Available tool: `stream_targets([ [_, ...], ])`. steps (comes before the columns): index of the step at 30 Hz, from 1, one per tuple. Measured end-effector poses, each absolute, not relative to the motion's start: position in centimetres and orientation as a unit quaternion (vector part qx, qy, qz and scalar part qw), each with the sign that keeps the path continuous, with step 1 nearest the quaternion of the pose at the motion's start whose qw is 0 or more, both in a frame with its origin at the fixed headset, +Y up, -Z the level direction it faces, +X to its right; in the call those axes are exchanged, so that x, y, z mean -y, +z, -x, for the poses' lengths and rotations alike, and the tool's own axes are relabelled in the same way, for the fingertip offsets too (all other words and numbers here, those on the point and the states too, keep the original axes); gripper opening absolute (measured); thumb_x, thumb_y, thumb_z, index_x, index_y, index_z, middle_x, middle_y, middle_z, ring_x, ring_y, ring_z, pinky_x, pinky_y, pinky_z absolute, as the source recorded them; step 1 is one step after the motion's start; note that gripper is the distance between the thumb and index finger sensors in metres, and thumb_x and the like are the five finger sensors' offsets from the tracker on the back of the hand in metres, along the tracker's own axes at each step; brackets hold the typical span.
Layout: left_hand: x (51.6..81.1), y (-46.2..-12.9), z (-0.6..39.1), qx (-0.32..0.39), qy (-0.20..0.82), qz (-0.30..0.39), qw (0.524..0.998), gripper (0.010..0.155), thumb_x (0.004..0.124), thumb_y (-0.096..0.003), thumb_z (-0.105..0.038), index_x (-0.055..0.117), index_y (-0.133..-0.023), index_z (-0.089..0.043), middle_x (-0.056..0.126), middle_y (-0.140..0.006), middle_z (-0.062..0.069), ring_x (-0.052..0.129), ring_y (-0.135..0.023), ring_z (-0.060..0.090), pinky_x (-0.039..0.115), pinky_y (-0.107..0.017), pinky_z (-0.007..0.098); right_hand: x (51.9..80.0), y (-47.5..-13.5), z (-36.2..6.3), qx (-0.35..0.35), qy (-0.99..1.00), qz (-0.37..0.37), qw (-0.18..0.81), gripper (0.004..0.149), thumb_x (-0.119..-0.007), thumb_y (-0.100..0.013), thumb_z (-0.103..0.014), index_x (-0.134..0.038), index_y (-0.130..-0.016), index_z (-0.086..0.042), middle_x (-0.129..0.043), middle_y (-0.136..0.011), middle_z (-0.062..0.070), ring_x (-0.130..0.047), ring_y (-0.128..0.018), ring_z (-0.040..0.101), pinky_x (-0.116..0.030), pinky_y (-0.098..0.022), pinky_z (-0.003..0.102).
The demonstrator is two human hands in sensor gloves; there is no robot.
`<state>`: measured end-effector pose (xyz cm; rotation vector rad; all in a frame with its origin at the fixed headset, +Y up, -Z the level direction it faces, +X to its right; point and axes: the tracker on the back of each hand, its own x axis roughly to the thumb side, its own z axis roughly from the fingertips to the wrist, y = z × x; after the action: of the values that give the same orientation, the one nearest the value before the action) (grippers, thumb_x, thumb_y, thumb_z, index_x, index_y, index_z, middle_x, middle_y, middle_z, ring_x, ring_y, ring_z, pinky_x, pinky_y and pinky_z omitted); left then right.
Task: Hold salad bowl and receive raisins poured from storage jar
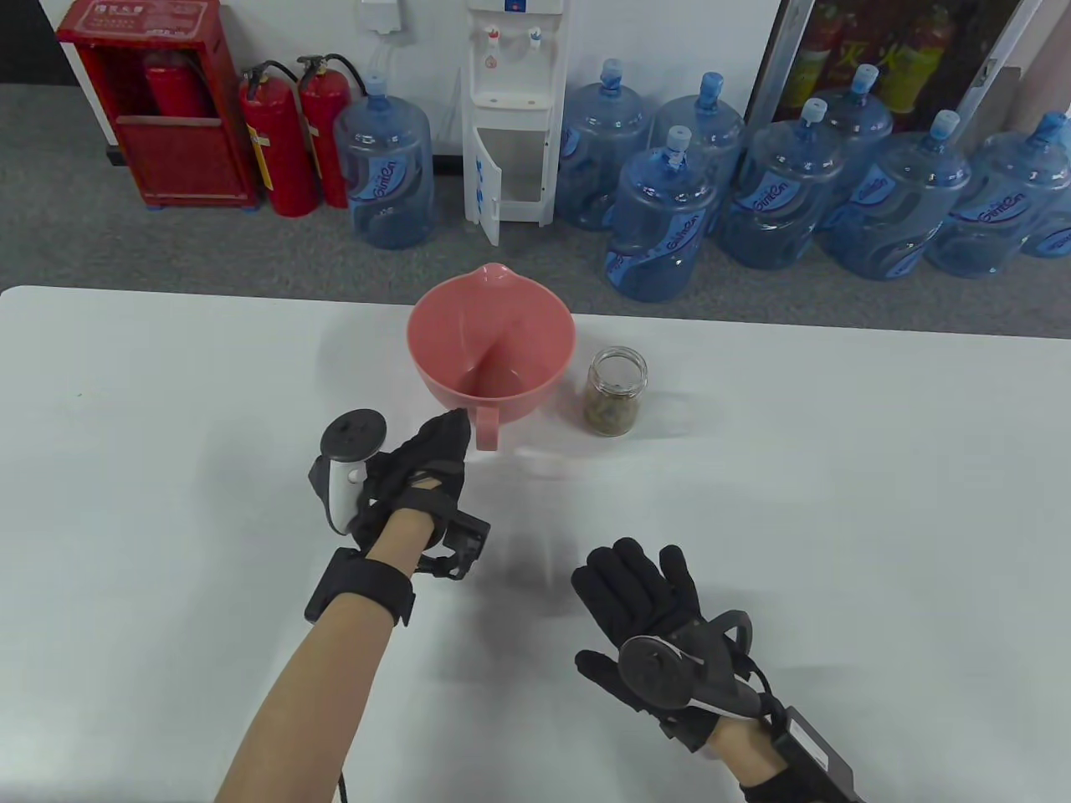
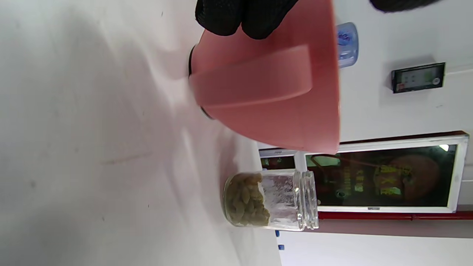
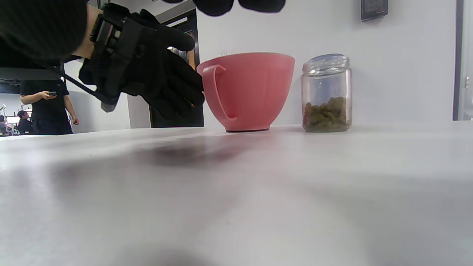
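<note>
A pink salad bowl (image 1: 491, 335) with a spout and a handle (image 1: 487, 428) stands upright on the white table (image 1: 167, 418). A glass storage jar (image 1: 616, 391), partly filled with greenish raisins, stands just right of it with no lid on. My left hand (image 1: 443, 431) reaches toward the bowl's handle, with its fingertips (image 2: 236, 18) right at the handle (image 2: 251, 79) and not closed around it. In the right wrist view the left hand (image 3: 162, 81) sits just left of the bowl (image 3: 255, 88) and jar (image 3: 327, 94). My right hand (image 1: 636, 585) hovers open over the near table, with nothing in it.
The table's far edge (image 1: 753, 322) runs just behind the bowl. Beyond it on the floor are several blue water bottles (image 1: 661, 226), a white dispenser (image 1: 510, 109) and red fire extinguishers (image 1: 284, 142).
</note>
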<state>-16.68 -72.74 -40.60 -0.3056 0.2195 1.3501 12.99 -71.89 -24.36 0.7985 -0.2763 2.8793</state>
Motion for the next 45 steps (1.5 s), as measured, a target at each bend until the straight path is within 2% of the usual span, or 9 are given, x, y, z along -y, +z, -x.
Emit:
stream_targets([
  [7, 73.6, -42.0, 14.9, -0.111, 0.584, 0.158, 0.789, 0.075, 0.056, -0.0441, -0.066, 0.055, -0.103, -0.02, 0.05, -0.11, 0.008, 0.032, -0.108, 0.044, 0.03, -0.074, 0.058, 72.3, -24.7, -13.1, 0.081, 0.959, -0.262, 0.066, 0.089, -0.07, -0.034, -0.068, -0.022, -0.102, -0.038, -0.023, -0.113, -0.005, -0.03, -0.11, 0.025, -0.024, -0.077, 0.062],
  [13, 73.4, -42.7, 14.2, -0.12, 0.552, 0.148, 0.812, 0.074, 0.058, -0.0433, -0.066, 0.064, -0.099, -0.018, 0.057, -0.108, 0.008, 0.031, -0.11, 0.041, 0.027, -0.075, 0.055, 72.2, -24.7, -13.1, 0.081, 0.959, -0.262, 0.065, 0.089, -0.07, -0.034, -0.068, -0.023, -0.102, -0.038, -0.024, -0.113, -0.005, -0.03, -0.11, 0.025, -0.024, -0.077, 0.062],
  [18, 72.3, -43.1, 14.0, -0.115, 0.543, 0.12, 0.823, 0.058, 0.066, -0.0435, -0.056, 0.083, -0.086, -0.021, 0.079, -0.098, 0.003, 0.048, -0.109, 0.038, 0.037, -0.075, 0.055, 72.2, -24.8, -13.1, 0.077, 0.96, -0.26, 0.065, 0.088, -0.07, -0.034, -0.068, -0.023, -0.102, -0.038, -0.025, -0.113, -0.005, -0.031, -0.11, 0.025, -0.024, -0.077, 0.062],
  [22, 73.1, -43.4, 13.9, -0.099, 0.593, 0.12, 0.79, 0.046, 0.067, -0.043, -0.054, 0.085, -0.077, -0.029, 0.087, -0.09, -0.006, 0.063, -0.108, 0.031, 0.046, -0.078, 0.051, 72.1, -24.7, -13.0, 0.077, 0.96, -0.261, 0.062, 0.088, -0.07, -0.034, -0.068, -0.023, -0.102, -0.038, -0.025, -0.113, -0.005, -0.031, -0.11, 0.025, -0.023, -0.077, 0.062],
  [25, 74.1, -43.5, 14.2, -0.066, 0.631, 0.096, 0.767, 0.042, 0.067, -0.0432, -0.054, 0.085, -0.073, -0.03, 0.088, -0.086, -0.006, 0.071, -0.105, 0.029, 0.049, -0.078, 0.05, 72.1, -24.7, -13.1, 0.08, 0.96, -0.262, 0.061, 0.088, -0.07, -0.034, -0.068, -0.023, -0.102, -0.038, -0.025, -0.113, -0.005, -0.031, -0.11, 0.025, -0.024, -0.077, 0.062],
  [28, 74.4, -43.1, 15.2, -0.007, 0.679, 0.072, 0.73, 0.042, 0.065, -0.0435, -0.053, 0.084, -0.072, -0.03, 0.088, -0.083, -0.006, 0.08, -0.094, 0.031, 0.05, -0.078, 0.048, 72.0, -24.8, -13.2, 0.08, 0.96, -0.261, 0.062, 0.088, -0.07, -0.034, -0.068, -0.023, -0.102, -0.038, -0.025, -0.113, -0.005, -0.031, -0.11, 0.026, -0.023, -0.077, 0.062],
  [32, 73.6, -41.1, 16.6, 0.056, 0.733, 0.065, 0.675, 0.042, 0.063, -0.0435, -0.052, 0.085, -0.069, -0.027, 0.09, -0.077, -0.003, 0.088, -0.081, 0.034, 0.055, -0.075, 0.048, 72.0, -24.8, -13.2, 0.08, 0.96, -0.261, 0.061, 0.088, -0.07, -0.034, -0.068, -0.023, -0.102, -0.038, -0.025, -0.113, -0.005, -0.031, -0.11, 0.025, -0.023, -0.077, 0.062],
  [41, 69.8, -31.0, 19.2, 0.208, 0.686, 0.057, 0.695, 0.041, 0.064, -0.0429, -0.052, 0.087, -0.065, -0.026, 0.093, -0.072, -0.001, 0.091, -0.074, 0.035, 0.058, -0.071, 0.05, 72.0, -24.9, -13.2, 0.081, 0.961, -0.258, 0.064, 0.088, -0.07, -0.034, -0.068, -0.023, -0.102, -0.038, -0.025, -0.113, -0.005, -0.031, -0.11, 0.025, -0.023, -0.077, 0.062],
  [45, 69.7, -27.2, 19.5, 0.247, 0.68, 0.054, 0.688, 0.041, 0.063, -0.0425, -0.052, 0.087, -0.064, -0.026, 0.094, -0.069, -0.001, 0.093, -0.07, 0.036, 0.061, -0.068, 0.051, 72.0, -24.9, -13.2, 0.083, 0.961, -0.256, 0.063, 0.088, -0.07, -0.034, -0.068, -0.023, -0.102, -0.038, -0.025, -0.113, -0.005, -0.031, -0.11, 0.025, -0.024, -0.077, 0.062],
])
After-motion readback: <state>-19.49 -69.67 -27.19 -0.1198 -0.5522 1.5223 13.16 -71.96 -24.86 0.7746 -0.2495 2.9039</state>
